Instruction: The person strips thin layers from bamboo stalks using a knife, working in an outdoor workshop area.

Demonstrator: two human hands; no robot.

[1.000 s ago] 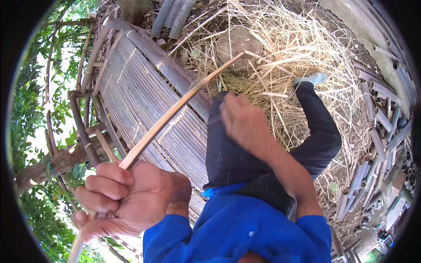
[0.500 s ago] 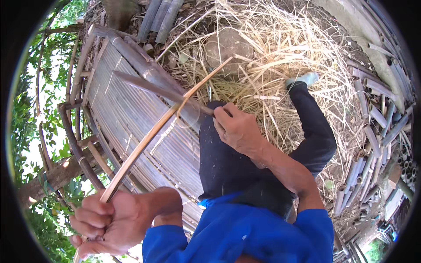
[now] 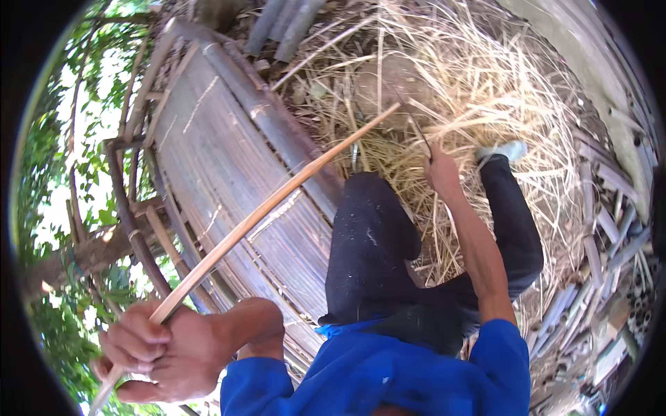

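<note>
My left hand (image 3: 177, 350), at the lower left, is closed around a long, slender bamboo strip (image 3: 257, 211). The strip slants up and to the right across the bamboo bench, its far tip above the straw. Farther forward, my right hand (image 3: 444, 172) is wrapped round the handle of a long-bladed knife (image 3: 418, 130). The blade, seen nearly edge-on and partly blurred, points up and left, close to the strip's far tip. Whether the two touch I cannot tell.
A slatted bamboo bench (image 3: 229, 145) stands left of my bent leg (image 3: 371, 243). Pale straw-like shavings (image 3: 485, 76) cover the ground around a round stump (image 3: 392, 83). Cut bamboo pieces (image 3: 565, 305) are heaped at the right, and thick bamboo poles (image 3: 288, 28) lie at the top.
My right hand and the knife have moved forward and right, from mid-strip to near its far tip. A thin curl at the blade no longer shows. My left hand keeps its grip.
</note>
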